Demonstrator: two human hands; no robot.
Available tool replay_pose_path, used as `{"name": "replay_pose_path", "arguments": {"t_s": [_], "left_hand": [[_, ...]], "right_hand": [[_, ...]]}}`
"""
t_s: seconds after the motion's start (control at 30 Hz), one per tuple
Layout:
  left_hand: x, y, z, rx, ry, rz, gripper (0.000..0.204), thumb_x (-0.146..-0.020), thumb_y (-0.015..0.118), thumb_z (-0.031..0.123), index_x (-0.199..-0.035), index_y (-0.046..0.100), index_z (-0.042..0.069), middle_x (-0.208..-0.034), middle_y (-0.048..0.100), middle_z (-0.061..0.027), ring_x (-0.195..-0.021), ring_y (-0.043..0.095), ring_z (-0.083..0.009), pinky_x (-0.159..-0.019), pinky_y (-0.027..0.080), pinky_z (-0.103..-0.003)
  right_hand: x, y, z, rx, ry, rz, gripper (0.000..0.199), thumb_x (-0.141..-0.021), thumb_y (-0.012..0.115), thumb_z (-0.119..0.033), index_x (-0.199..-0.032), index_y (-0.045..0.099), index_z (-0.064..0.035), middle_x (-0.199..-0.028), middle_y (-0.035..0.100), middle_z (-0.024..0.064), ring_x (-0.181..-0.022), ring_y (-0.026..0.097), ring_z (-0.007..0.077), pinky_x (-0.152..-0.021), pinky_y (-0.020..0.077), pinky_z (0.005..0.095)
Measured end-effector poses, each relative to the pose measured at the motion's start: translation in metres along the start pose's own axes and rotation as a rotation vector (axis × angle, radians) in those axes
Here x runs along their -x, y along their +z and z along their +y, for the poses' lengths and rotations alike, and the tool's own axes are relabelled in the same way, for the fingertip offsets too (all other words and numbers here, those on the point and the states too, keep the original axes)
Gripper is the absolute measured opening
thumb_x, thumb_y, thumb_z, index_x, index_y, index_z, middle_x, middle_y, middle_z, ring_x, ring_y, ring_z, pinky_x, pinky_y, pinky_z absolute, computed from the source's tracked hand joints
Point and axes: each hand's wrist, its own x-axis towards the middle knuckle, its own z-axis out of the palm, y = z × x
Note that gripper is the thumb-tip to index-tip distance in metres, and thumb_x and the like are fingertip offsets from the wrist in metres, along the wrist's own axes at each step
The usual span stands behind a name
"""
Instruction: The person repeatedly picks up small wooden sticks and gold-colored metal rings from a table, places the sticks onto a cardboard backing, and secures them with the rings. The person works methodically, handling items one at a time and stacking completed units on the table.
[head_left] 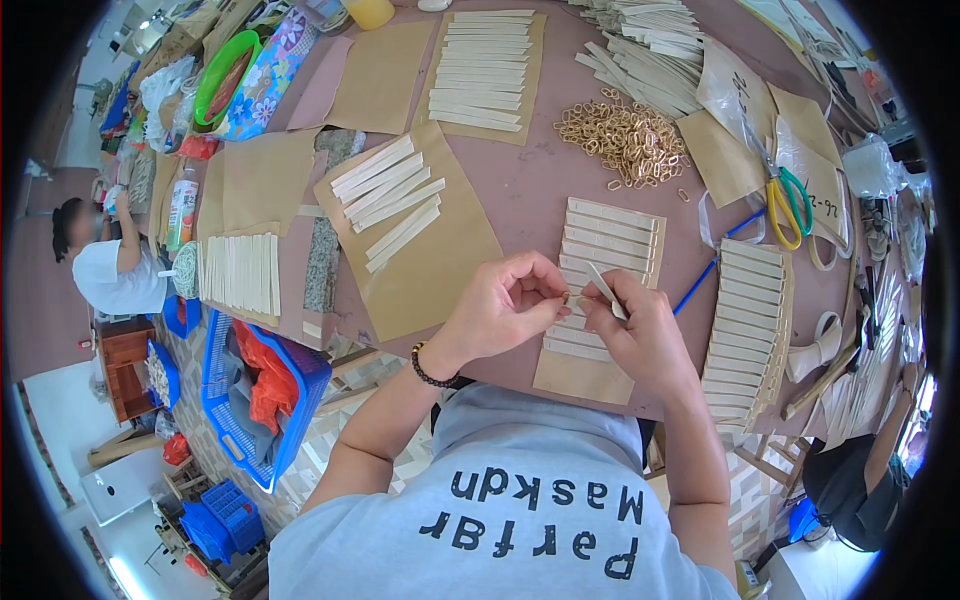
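My right hand pinches a pale cream strip between thumb and fingers, its end sticking up. Close beside it, the fingertips of my left hand are pressed together on something tiny, too small to make out. Both hands hover over a tan card bearing a row of cream strips, with small gold links along its right edge. To the right lies a similar card of strips, also edged with gold links. A heap of gold oval links sits beyond my hands.
Left of my hands, loose strips lie on a tan sheet. Farther back are another strip-covered sheet and a strip pile. Scissors and a blue pen lie right. A blue basket stands below; a person is far left.
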Motion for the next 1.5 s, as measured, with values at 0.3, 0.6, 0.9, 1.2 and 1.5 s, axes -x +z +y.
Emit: {"name": "replay_pose_path", "arguments": {"t_s": [0.3,0.6,0.9,1.2,1.5], "left_hand": [[0.0,0.006,-0.003,0.081,0.006,0.086,0.018,-0.083,0.07,-0.005,-0.093,0.057,0.002,-0.09,0.062,-0.0029,-0.082,0.061,-0.0072,-0.074,0.052,-0.021],[0.0,-0.001,-0.015,0.16,0.249,0.258,0.02,-0.088,0.064,-0.005,-0.104,0.055,0.002,-0.093,0.063,-0.0068,-0.081,0.062,-0.0105,-0.071,0.052,-0.024],[0.001,0.017,-0.025,0.399,0.13,0.262,0.017,-0.095,0.059,0.003,-0.111,0.061,-0.001,-0.098,0.067,-0.009,-0.086,0.065,-0.0145,-0.078,0.053,-0.027],[0.009,0.03,-0.022,0.42,-0.012,0.155,0.02,-0.098,0.057,0.008,-0.115,0.059,-0.001,-0.099,0.067,-0.0091,-0.089,0.066,-0.016,-0.08,0.055,-0.029],[0.006,0.027,-0.02,0.241,-0.11,0.069,0.023,-0.1,0.054,0.016,-0.111,0.064,-0.002,-0.088,0.066,-0.0045,-0.076,0.062,-0.0098,-0.069,0.052,-0.024]], "right_hand": [[-0.001,-0.006,-0.01,-0.023,0.057,-0.033,0.016,-0.09,0.06,-0.007,-0.101,0.058,0.0042,-0.085,0.069,0.0147,-0.066,0.065,0.0219,-0.062,0.0511,0.0315],[-0.007,-0.015,0.016,-0.827,0.031,0.648,0.016,-0.102,0.048,-0.018,-0.095,0.052,-0.0046,-0.086,0.059,0.0068,-0.07,0.057,0.0133,-0.064,0.0465,0.0284],[0.008,0.024,-0.002,-1.084,0.243,0.47,0.015,-0.093,0.065,-0.012,-0.103,0.059,-0.0022,-0.067,0.05,-0.0017,-0.051,0.036,0.0038,-0.045,0.0313,0.0215],[-0.003,0.025,-0.008,-1.08,0.24,0.43,0.008,-0.093,0.064,-0.011,-0.092,0.059,-0.0046,-0.078,0.062,0.0026,-0.049,0.032,0.0019,-0.043,0.0305,0.0206],[0.0,0.021,0.005,-1.084,0.241,0.345,0.006,-0.094,0.063,-0.01,-0.09,0.059,-0.0066,-0.095,0.068,0.0095,-0.05,0.035,0.0014,-0.043,0.0318,0.0205]]}}
